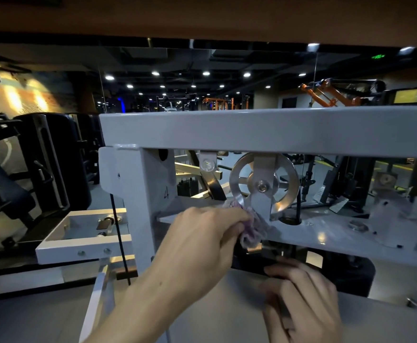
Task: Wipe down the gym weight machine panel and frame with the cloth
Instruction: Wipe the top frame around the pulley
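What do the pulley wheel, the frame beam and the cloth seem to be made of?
Pulley wheel: bare metal, probably aluminium, with a brushed silver shine.
Frame beam: likely steel with glossy pale grey paint.
Cloth: soft, fluffy purple-white fabric, perhaps microfibre, held bunched in the left hand.

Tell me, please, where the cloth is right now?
In the head view, the cloth is bunched in the left hand, pressed on the grey frame plate beneath the silver pulley wheel.

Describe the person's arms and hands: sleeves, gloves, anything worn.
Both are bare. The left hand and its forearm show no sleeve, glove, watch or ring. The right hand is likewise ungloved, with no ring or band visible; its wrist runs out of frame, so any sleeve there cannot be seen. Nails look short and unpainted.
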